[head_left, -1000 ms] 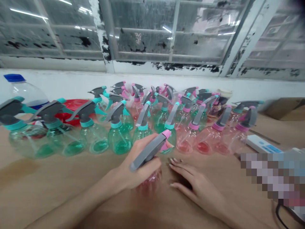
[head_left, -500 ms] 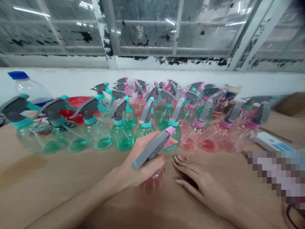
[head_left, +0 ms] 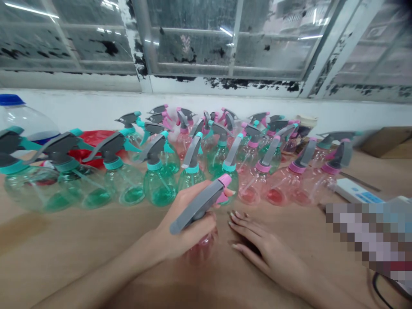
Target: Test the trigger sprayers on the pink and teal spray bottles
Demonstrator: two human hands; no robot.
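My left hand (head_left: 183, 227) is wrapped round the neck of a pink spray bottle (head_left: 202, 249) with a grey head and pink nozzle. The bottle stands at the middle of the table, and its neck is hidden by my fingers. To its right, my right hand (head_left: 260, 240) rests on the tabletop with fingers stretched out, holding nothing. Just beyond my hands runs a row of spray bottles: green ones with teal collars, such as this green spray bottle (head_left: 160, 189), and pink ones such as this pink spray bottle (head_left: 277, 189) on the right.
More spray bottles crowd behind the front row. A large blue-capped bottle (head_left: 27, 118) and a red plastic bag (head_left: 96, 139) are at the back left. On the right lie a white box (head_left: 355, 191) and a cardboard box (head_left: 389, 141). The wooden table (head_left: 80, 249) meets a white wall.
The view has turned slightly right, so the bottles and both hands appear shifted a little left. My left hand keeps its hold on the pink spray bottle, and my right hand stays flat.
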